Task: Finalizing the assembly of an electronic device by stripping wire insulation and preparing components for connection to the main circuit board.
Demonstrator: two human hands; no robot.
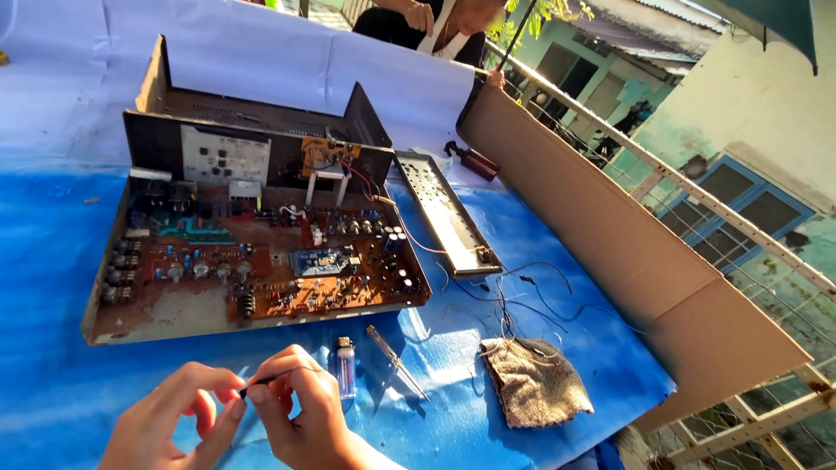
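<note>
1. Thin black wire [272, 378]: fine, slightly bent strand, pinched at both ends between left hand [178, 418] and right hand [300, 409], low over blue cloth [52, 383].
2. Just behind: rusty open amplifier chassis [252, 261] w/ brown circuit board.
3. Nearby: small clear vial [346, 365], slim screwdriver [396, 361], coarse tan rag [535, 383].

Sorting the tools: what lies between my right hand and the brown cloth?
In the head view, a small clear vial and a screwdriver lie between the right hand and brown cloth.

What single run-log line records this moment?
left hand: pinching thin wire | right hand: pinching same wire | nearby: small vial, screwdriver, cloth, open circuit board
</note>
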